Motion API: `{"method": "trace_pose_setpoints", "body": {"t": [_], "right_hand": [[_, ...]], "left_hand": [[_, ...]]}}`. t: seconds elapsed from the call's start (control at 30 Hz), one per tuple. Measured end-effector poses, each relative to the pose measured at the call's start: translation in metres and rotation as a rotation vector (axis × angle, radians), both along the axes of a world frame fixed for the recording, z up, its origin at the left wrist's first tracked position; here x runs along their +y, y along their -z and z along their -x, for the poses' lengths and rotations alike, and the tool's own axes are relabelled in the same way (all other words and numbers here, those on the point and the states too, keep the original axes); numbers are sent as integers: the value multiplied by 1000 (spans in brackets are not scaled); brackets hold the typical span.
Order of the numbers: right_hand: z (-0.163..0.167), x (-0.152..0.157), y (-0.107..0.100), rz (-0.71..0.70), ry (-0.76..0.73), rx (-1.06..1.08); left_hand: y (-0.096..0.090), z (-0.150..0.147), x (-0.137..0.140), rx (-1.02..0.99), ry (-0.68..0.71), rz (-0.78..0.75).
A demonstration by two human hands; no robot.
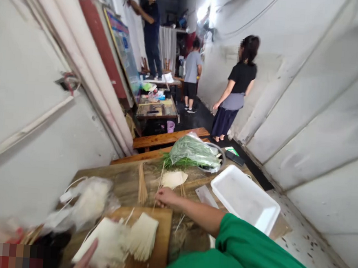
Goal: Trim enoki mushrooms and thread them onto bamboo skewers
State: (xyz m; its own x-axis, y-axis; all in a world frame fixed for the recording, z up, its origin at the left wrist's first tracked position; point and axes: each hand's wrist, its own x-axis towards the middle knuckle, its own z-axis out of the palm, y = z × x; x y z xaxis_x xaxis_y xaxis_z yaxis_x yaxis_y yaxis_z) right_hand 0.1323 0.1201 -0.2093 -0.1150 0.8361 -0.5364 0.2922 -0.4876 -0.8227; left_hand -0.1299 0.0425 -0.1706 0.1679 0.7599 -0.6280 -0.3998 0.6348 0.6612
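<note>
My right hand [164, 197] is closed in a pinch around a thin wooden skewer [162, 174], which stands up at a slant over the table. At the bottom left, my left hand [86, 262] grips a pale tofu sheet [98, 234], its thumb on top and its other fingers mostly hidden. Beside that sheet, a stack of tofu sheets [143, 234] with a fringed lower edge lies on a wooden cutting board [160, 255]. A bundle of skewers [142, 186] rests beyond the board. Another pale sheet [173, 179] lies just past my right hand.
Green leafy stalks in a plastic bag [193, 151] lie at the table's far edge. A cleaver [207, 196] sits by a white plastic tray [245, 195] on the right. At left is a plastic bag with pale contents [91, 199]. Three people are farther off, one standing on a table.
</note>
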Motion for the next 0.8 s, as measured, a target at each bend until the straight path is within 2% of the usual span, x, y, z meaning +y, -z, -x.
{"method": "trace_pose_setpoints", "body": {"t": [0.07, 0.13, 0.17, 0.27, 0.37, 0.47, 0.6, 0.7, 0.8], "right_hand": [[-15, -23, 9, -6, 38, 32], [-29, -41, 21, -24, 78, 65], [-35, -47, 27, -32, 92, 83], [-43, -64, 37, -66, 105, 151], [-45, -79, 33, -114, 55, 237], [-45, -90, 21, -144, -58, 318], [-45, -93, 4, -118, -207, 387], [-42, -87, -10, -134, -244, 389], [-41, -82, -31, -235, -236, 337]], "left_hand": [[3, -24, -4, -84, -42, 20], [17, -42, -2, -220, -62, 9], [27, -46, 0, -227, -88, 16], [55, -47, 2, -221, -135, 39], [66, -41, 1, -226, -124, 24], [63, -35, 2, -233, -98, -5], [46, -31, 5, -256, -56, -42], [29, -35, 3, -277, -22, -72], [6, -43, -2, -301, 12, -106]]}}
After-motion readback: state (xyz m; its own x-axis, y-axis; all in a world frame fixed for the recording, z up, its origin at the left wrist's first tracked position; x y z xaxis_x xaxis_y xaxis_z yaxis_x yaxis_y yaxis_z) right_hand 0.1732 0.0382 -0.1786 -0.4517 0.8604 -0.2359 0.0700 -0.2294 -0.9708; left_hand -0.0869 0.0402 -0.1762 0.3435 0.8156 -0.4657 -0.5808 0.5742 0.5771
